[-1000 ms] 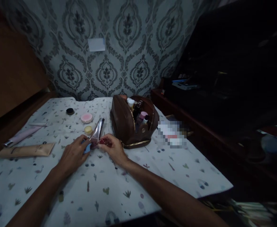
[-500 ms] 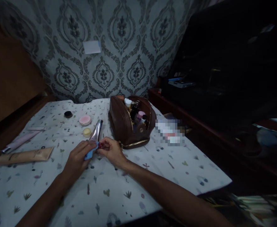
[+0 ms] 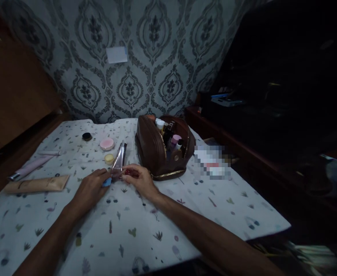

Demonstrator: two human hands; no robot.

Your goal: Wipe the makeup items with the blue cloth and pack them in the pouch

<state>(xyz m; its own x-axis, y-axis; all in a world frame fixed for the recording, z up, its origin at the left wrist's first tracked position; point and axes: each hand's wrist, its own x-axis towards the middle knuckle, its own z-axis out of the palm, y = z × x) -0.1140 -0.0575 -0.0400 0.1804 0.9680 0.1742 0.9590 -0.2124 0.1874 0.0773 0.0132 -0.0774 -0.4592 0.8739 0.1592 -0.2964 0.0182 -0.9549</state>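
My left hand [image 3: 91,187] is closed on a small blue cloth [image 3: 107,182], of which only a corner shows past the fingers. Close to its right, my right hand [image 3: 141,179] pinches a small shiny red object [image 3: 131,173], too small and dim to make out its kind. Between the hands, a silvery-pink squeeze tube [image 3: 118,160] lies on the patterned cloth; its lower end reaches the fingertips. Just beyond are a small yellow round pot [image 3: 109,159] and a pink round compact [image 3: 107,144]. An unzipped brown cosmetic bag [image 3: 151,147] stands right of them, with several bottles inside.
A beige tube [image 3: 38,184] and a pink tube [image 3: 33,167] lie at the left, and a black round lid [image 3: 87,136] farther back. A blurred-out item [image 3: 212,163] lies right of the bag. The white patterned tablecloth [image 3: 145,245] ends at a dark drop on the right.
My hands have come apart: the left drew leftward with the blue cloth, away from the red object in my right fingers. Less of the blue cloth shows. The whole view has shifted slightly.
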